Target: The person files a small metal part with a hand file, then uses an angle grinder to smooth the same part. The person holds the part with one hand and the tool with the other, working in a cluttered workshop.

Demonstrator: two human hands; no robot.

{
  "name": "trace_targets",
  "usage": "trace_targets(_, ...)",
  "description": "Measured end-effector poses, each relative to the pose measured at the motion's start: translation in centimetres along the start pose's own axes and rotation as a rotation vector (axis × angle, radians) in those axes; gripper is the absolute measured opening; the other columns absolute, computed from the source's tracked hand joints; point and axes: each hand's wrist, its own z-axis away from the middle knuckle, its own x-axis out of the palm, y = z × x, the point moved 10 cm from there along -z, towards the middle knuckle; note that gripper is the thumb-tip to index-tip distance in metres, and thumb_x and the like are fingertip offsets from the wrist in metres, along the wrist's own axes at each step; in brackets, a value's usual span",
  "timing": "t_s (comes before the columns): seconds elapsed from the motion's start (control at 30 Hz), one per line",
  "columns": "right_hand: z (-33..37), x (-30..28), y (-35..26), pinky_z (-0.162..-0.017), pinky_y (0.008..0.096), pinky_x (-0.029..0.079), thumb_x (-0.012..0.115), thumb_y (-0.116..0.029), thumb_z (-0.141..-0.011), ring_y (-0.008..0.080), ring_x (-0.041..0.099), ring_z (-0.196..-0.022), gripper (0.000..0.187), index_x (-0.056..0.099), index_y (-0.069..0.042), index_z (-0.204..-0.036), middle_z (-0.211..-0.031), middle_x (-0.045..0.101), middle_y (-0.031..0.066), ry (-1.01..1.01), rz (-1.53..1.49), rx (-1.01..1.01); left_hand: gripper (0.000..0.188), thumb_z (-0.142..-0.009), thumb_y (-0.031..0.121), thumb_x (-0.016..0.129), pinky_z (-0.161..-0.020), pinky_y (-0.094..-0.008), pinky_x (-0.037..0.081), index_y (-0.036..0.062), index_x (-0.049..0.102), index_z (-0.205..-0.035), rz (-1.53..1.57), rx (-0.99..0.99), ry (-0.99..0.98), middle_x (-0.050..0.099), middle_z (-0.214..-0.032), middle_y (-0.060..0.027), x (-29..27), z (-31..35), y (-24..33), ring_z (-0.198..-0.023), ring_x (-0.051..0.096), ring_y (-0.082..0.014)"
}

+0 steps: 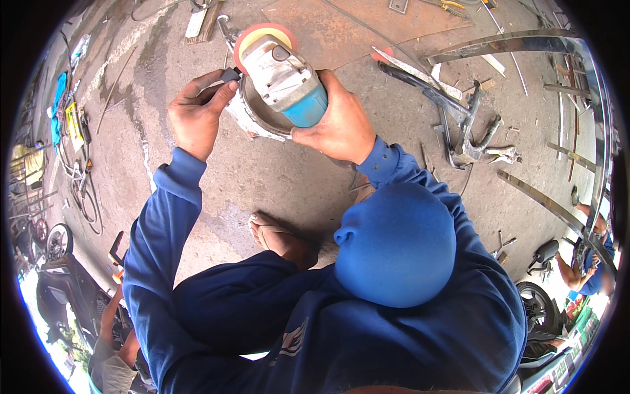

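Gripping angle grinder point(283, 79) w/ right hand point(341, 125), left hand point(197, 111) pinching its small black part point(230, 74)

Stained concrete floor point(275, 177) strewn with metalwork

Bent dark metal bars and bracket pieces point(459, 125) lie in a loose heap on the right of the floor, with a small silvery fitting point(504, 155) just beside them. Long shiny curved metal strips point(505, 43) rest along the far right, and another strip point(551, 203) lies nearer. A rusty flat steel sheet point(341, 33) covers the far middle. On the left, a tangle of cables point(82, 187) lies beside blue and yellow items point(65, 111). One sandalled foot point(279, 238) rests on the concrete.
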Motion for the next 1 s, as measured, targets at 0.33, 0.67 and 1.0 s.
trace_targets(0.33, 0.0, 0.0, 0.0, -0.082, 0.0404, 0.053, 0.081, -0.02, -0.057, 0.0386, 0.067, -0.096, 0.076, 0.048, 0.004, -0.121, -0.101, 0.066, 0.0249, -0.003, 0.016, 0.004, 0.029, -0.079, 0.002, 0.078, -0.077, -0.0257, 0.056, -0.0031, 0.068, -0.106, -0.116, 0.181, -0.028, 0.072, -0.095, -0.0101, 0.9, 0.3, 1.5, -0.084, 0.068, -0.0131)
trace_targets(0.67, 0.0, -0.3, 0.1, -0.082, 0.0399, 0.053, 0.081, -0.02, -0.058, 0.0372, 0.068, -0.096, 0.075, 0.048, 0.003, -0.12, -0.101, 0.066, 0.0236, 0.022, -0.01, -0.015, 0.032, -0.08, -0.001, 0.077, -0.076, -0.0248, 0.055, -0.0058, 0.065, -0.108, -0.002, 0.079, 0.002, 0.07, -0.097, -0.0116, -0.2, -0.2, 0.4, -0.086, 0.067, -0.0138)
trace_targets(1.0, 0.2, -0.2, -0.1, -0.082, 0.04, 0.053, 0.081, -0.02, -0.057, 0.0373, 0.068, -0.096, 0.076, 0.048, 0.003, -0.121, -0.101, 0.066, 0.0242, 0.002, 0.0, 0.001, 0.031, -0.078, -0.002, 0.078, -0.075, -0.0255, 0.055, -0.0069, 0.064, -0.106, 0.017, 0.024, 0.028, 0.071, -0.092, -0.0132, -0.2, 0.0, 0.0, -0.084, 0.067, -0.0139)
